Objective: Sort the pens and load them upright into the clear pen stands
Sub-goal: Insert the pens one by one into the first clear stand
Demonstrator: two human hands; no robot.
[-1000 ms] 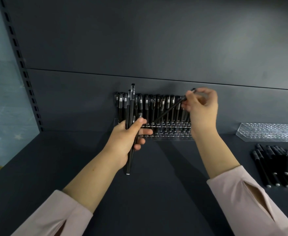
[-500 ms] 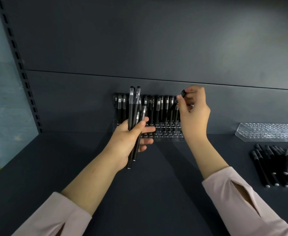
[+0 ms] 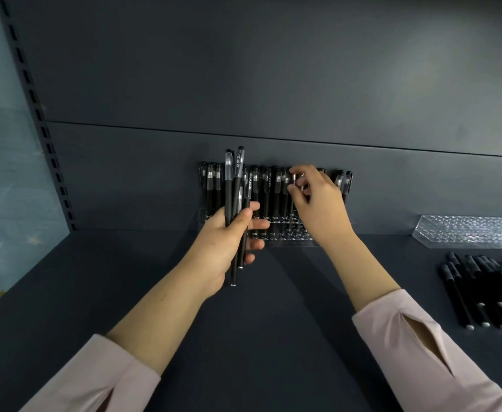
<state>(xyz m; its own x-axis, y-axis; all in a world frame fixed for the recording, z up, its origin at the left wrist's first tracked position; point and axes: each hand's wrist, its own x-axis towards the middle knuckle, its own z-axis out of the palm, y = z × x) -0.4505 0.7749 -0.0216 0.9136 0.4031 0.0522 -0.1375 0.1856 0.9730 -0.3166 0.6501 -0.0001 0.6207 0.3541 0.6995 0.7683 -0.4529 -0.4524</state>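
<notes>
Right hand (image 3: 318, 203) lowered, pinching pen (image 3: 293, 176); left-held pens (image 3: 228, 188): TEST2.

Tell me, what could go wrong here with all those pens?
1. The left hand holds a staggered bundle of black pens; one could slip from its grip onto the dark shelf.
2. The right hand pinches one black pen among the crowded row in the clear plastic stand; it might knock neighbours askew or shove the stand.

The left sleeve (image 3: 95, 379) and right sleeve (image 3: 451, 367) are pale pink, smooth cloth. Each cuff has a narrow slit.
</notes>
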